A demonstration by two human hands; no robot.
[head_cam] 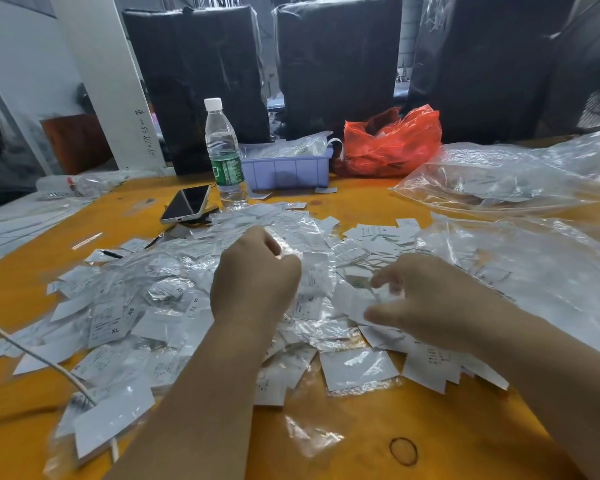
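White tags [108, 323] cover orange table [361, 427]; your left hand [257, 275] grips clear sleeve [314, 271], 3 o'clock; right hand [426, 299] pinches loose tag [352, 304], 9 o'clock.

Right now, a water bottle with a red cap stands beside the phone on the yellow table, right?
Not quite: the cap is white, not red. In the head view the water bottle stands beside the phone on the yellow table.

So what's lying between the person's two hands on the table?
In the head view, between the left hand and the right hand lies a clear packet of white tags on the heap of loose tags.
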